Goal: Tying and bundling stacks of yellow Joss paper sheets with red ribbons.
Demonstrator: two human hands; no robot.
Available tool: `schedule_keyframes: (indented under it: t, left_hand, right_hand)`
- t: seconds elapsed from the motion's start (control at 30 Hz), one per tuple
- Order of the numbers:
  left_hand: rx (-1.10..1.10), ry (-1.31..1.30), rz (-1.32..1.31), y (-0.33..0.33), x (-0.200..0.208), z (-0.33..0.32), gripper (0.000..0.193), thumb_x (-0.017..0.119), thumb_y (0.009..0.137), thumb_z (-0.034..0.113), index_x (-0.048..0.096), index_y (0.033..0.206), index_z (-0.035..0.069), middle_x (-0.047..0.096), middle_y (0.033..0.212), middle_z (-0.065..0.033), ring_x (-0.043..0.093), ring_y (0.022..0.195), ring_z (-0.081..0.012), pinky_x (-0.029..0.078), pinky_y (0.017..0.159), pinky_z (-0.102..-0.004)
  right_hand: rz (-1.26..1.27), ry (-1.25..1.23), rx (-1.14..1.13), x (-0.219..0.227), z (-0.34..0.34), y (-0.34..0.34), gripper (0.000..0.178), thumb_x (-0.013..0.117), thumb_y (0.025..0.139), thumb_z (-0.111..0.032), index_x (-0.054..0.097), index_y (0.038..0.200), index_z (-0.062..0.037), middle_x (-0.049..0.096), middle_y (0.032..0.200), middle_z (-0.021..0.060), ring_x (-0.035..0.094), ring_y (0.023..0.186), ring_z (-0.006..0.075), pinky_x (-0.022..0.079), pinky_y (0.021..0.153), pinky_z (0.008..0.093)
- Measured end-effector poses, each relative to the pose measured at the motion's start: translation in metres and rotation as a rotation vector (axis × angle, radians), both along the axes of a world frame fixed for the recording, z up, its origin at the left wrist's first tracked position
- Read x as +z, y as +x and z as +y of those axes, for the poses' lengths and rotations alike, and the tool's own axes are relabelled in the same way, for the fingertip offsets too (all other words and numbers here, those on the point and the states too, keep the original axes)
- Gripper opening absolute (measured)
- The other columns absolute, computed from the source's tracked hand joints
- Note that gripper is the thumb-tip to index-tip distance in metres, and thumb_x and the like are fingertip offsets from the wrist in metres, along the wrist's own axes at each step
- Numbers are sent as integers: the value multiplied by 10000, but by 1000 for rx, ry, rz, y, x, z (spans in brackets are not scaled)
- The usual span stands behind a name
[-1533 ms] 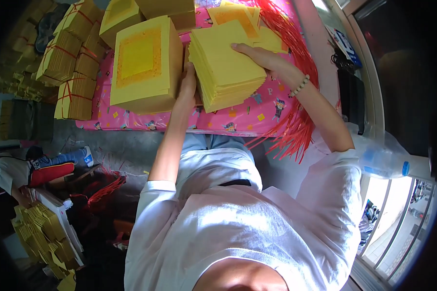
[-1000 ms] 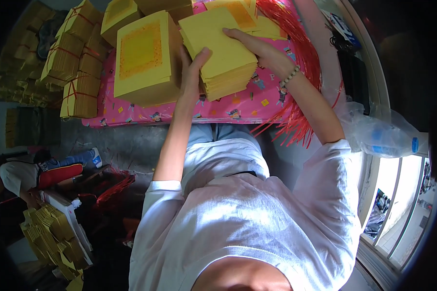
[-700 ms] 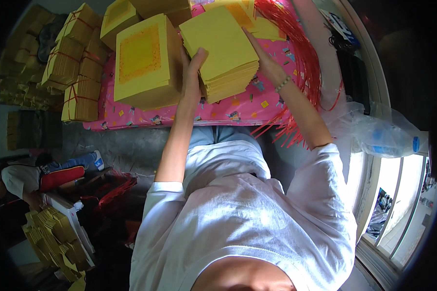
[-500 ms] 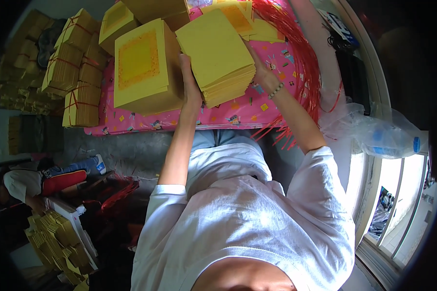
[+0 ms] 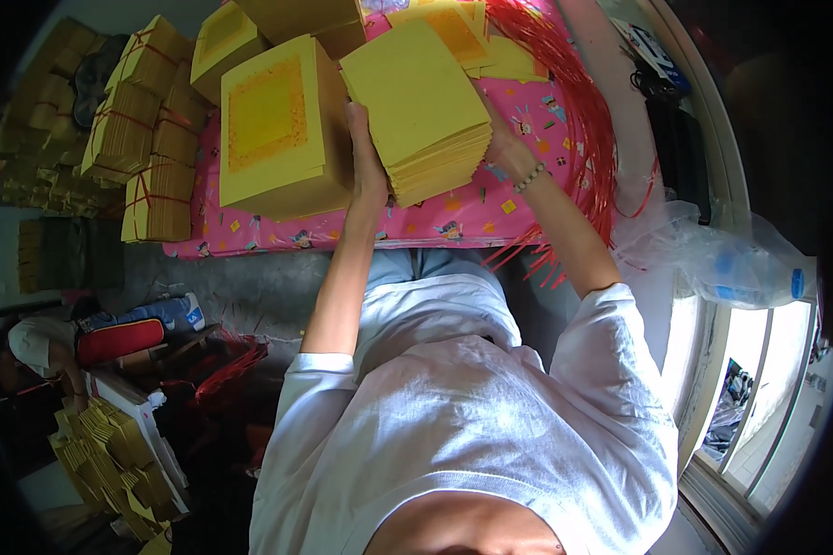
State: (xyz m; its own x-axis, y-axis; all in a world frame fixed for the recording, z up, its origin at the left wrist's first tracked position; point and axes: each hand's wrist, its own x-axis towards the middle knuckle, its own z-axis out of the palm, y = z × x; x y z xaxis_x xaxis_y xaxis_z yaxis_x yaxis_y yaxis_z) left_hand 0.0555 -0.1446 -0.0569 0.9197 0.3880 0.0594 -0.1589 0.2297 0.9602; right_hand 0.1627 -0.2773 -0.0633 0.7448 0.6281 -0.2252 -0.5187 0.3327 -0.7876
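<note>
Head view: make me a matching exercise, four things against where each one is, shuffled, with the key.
Things
1. Plain-topped yellow stack
2. Yellow stack with an orange-bordered square
3. Beaded bracelet
4. Long red strands

Places
A. Around the wrist of the right hand
B. Just to the left of the left hand
C. Trailing over the near edge of the pink cover
D. Between the two hands

Right pairs: 1-D, 2-B, 3-A, 4-C
</note>
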Motion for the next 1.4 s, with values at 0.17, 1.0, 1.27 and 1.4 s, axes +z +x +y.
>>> schedule_keyframes:
  t: [0.17, 1.0, 1.27, 1.4]
  left_hand:
    - [16, -144, -145, 10, -21, 10, 763, 253, 956, 610, 219, 1456, 35, 278, 1463, -106, 245, 1349, -225, 162, 1115, -329]
    - [49, 137, -287, 13, 1, 9, 746, 156, 980, 564, -11, 1491, 46, 43, 1561, -118, 60, 1432, -237, 46, 1150, -350]
    - [29, 108, -319, 18, 0, 7, 721, 154, 989, 541, 7, 1492, 47, 59, 1561, -108, 68, 1432, -228, 57, 1151, -348]
    - [73, 124, -303, 15, -2, 10, 714, 166, 991, 534, 16, 1492, 47, 38, 1563, -109, 48, 1435, -228, 47, 1154, -349]
  right_hand:
    - [-23, 107, 92, 1, -7, 12, 631, 407, 964, -504, 337, 1420, -73, 491, 1332, 54, 512, 1168, 148, 470, 929, 295]
    - [-291, 175, 123, 16, 9, 11, 675, 331, 983, -500, 119, 1500, -122, 156, 1552, 45, 196, 1407, 183, 204, 1138, 321]
    - [-204, 240, 88, 11, 8, 15, 647, 334, 996, -463, 163, 1488, -80, 198, 1539, 53, 220, 1396, 173, 211, 1135, 311]
    - [-240, 223, 80, 10, 10, 16, 657, 333, 996, -465, 161, 1485, -62, 206, 1536, 61, 217, 1398, 177, 201, 1138, 320]
